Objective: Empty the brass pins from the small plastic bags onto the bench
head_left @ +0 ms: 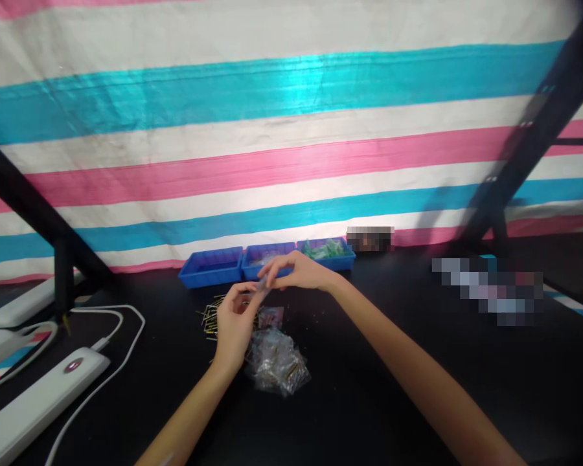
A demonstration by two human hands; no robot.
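Note:
My left hand (236, 317) and my right hand (298, 270) meet above the table, fingertips pinched on a small clear plastic bag (262, 283). What the bag holds, if anything, is too small to make out. Just below the hands lies a pile of clear plastic bags (278, 362) with small contents. Another small bag (272, 317) rests at the pile's upper edge. Thin yellowish sticks or pins (212, 321) are scattered beside my left hand, partly hidden by it.
Behind the hands stand a blue tray (210, 267), a second blue tray (249, 272) with clear pieces, and a third (342, 264) with green pieces. White power strips (43, 408) and a white cable (135, 317) lie left. Dark slanted posts flank a striped sheet (291, 155).

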